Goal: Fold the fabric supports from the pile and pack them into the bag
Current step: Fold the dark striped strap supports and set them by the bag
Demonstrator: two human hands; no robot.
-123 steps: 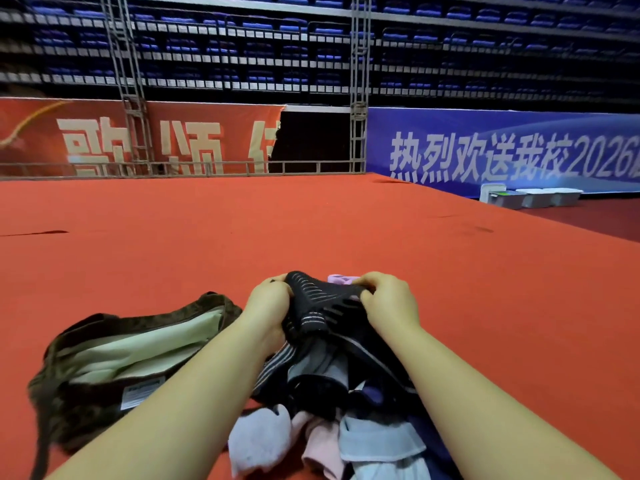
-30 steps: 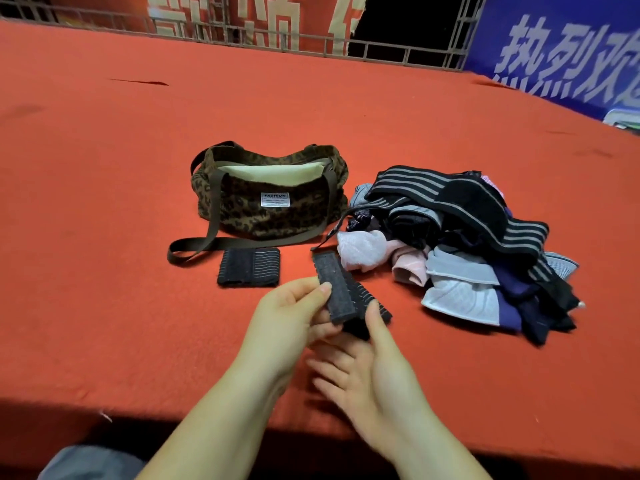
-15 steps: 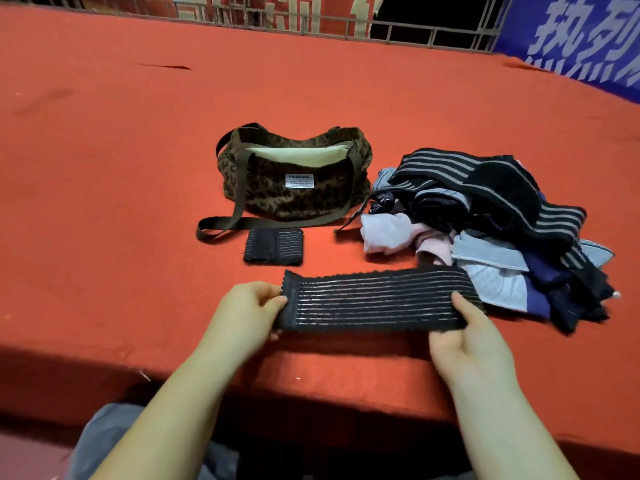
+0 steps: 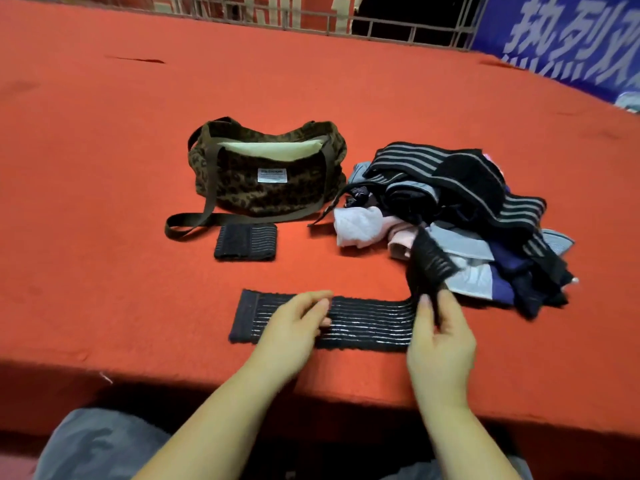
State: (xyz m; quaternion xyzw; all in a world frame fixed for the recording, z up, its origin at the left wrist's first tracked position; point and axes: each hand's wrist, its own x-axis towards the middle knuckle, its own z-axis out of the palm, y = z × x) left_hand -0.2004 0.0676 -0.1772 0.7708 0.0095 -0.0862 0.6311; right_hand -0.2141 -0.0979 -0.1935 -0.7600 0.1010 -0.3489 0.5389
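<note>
half a second before, i had the black striped support stretched flat between both hands, each pinching an end. now my left hand had moved in from the left end and lay across the middle of the strip, fingers fairly straight, pressing it down on the red tabletop, so the left end lay bare and flat. my right hand had lifted the right end off the surface; fingers and thumb were pinched on it and the end stood up, blurred, in front of the pile of mixed supports. the strip thus bent upward just beside my right thumb, while the rest lay flat near the front edge of the tabletop. the pile itself looked unchanged: black bands with grey stripes on top, pale pink, white and light blue pieces below, dark blue ones at the right. the leopard-print bag stood where it had been, left of the pile, its mouth open with pale lining showing, its strap looped out on the tabletop toward me. the folded black support lay as before just in front of the bag, touching or nearly touching the strap, i could not tell which. my grey trouser leg showed at the bottom left, below the tabletop edge.
</note>
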